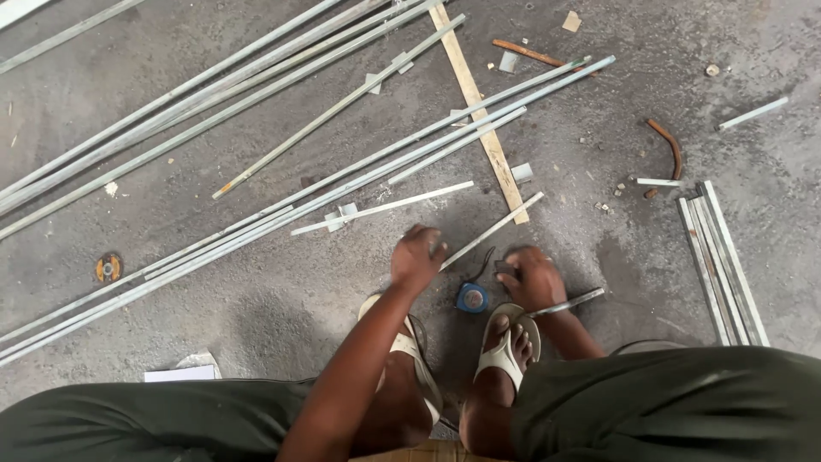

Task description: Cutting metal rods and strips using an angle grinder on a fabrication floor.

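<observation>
Low in the centre of the frame, our left hand presses down, fingers curled, on a short metal strip; our right hand grips its near end. No cut shows yet; the blue tape measure lies between our hands.

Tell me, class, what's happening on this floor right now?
A person squats on a concrete floor strewn with long metal bars. The left hand presses down on a short bar lying by the feet. The right hand is closed on another short bar near the right sandal. A blue tape measure lies between the hands.
</observation>
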